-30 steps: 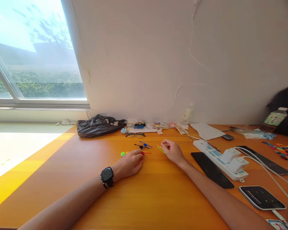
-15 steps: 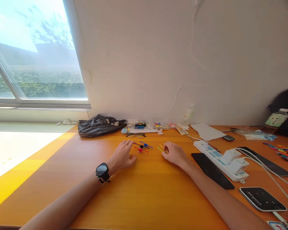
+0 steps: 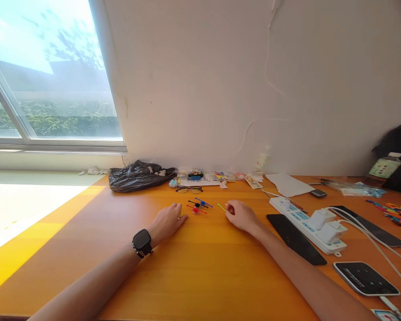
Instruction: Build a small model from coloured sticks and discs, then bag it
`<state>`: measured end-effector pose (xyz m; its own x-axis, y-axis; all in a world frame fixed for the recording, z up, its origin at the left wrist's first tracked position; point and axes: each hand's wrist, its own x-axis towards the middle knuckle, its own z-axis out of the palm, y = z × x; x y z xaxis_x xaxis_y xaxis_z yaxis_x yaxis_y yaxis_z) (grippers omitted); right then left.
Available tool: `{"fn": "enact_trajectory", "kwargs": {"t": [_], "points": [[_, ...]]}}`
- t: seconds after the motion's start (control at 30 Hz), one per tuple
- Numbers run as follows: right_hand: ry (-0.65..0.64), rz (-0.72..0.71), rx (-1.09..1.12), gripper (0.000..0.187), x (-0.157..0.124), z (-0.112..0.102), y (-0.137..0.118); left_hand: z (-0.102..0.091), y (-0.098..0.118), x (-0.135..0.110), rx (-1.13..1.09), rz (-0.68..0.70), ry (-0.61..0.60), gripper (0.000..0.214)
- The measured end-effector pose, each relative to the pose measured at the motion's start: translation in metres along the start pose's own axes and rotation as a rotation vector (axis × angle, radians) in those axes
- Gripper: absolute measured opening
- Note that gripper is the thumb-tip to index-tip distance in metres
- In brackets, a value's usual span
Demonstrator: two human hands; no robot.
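Observation:
My left hand (image 3: 169, 221), with a black watch (image 3: 142, 241) on its wrist, rests on the table with fingers curled together. A small yellow piece (image 3: 181, 215) shows at its fingertips; its shape is mostly hidden. Just right of that hand lie thin plastic sticks with round middles: a blue one (image 3: 203, 203), a black one (image 3: 197, 204) and a red one (image 3: 196, 210). My right hand (image 3: 242, 216) is closed, thumb and fingers pressed together. A thin green plastic stick (image 3: 222, 207) juts out to the left of its fingers.
Eyeglasses (image 3: 189, 189) lie behind the sticks. A black plastic bag (image 3: 138, 175) sits by the wall. To the right are a white power strip (image 3: 299, 216) with plugs and cables, a black slab (image 3: 296, 238), a charger-like device (image 3: 366, 277) and a colourful pile of sticks (image 3: 396, 214).
My left hand has drawn its outstretched fingers in, back from the black stick. A yellow stick that showed beside the green one at my right hand is no longer visible there.

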<state>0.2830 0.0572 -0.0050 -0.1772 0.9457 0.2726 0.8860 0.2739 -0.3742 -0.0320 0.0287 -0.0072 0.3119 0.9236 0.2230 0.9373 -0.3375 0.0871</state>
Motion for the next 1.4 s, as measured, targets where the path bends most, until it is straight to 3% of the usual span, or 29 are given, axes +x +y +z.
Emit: {"fn": "enact_trajectory", "kwargs": {"t": [0.13, 0.33, 0.67, 0.93, 1.13, 1.27, 1.4], "points": [[0.064, -0.004, 0.055, 0.002, 0.002, 0.002, -0.002, -0.001, 0.003, 0.002, -0.053, 0.033, 0.029, 0.038], [0.014, -0.024, 0.046, 0.003, 0.0, 0.004, -0.002, -0.002, 0.005, 0.003, -0.17, -0.012, 0.013, 0.049], [0.03, -0.018, 0.045, 0.005, 0.0, 0.003, -0.002, -0.004, -0.001, 0.004, -0.175, -0.001, 0.051, 0.055], [0.182, -0.015, 0.11, 0.005, 0.003, 0.005, -0.002, -0.006, 0.0, 0.004, -0.188, -0.012, 0.035, 0.058], [0.266, -0.085, 0.23, 0.011, 0.004, 0.009, -0.001, -0.012, 0.001, 0.006, -0.251, -0.118, 0.142, 0.058], [0.325, -0.114, 0.276, 0.028, 0.006, 0.012, 0.002, -0.017, -0.001, 0.007, -0.411, -0.161, 0.205, 0.067], [0.384, -0.167, 0.306, 0.029, 0.007, 0.011, 0.001, -0.018, 0.004, 0.006, -0.691, -0.135, 0.193, 0.076]]}}
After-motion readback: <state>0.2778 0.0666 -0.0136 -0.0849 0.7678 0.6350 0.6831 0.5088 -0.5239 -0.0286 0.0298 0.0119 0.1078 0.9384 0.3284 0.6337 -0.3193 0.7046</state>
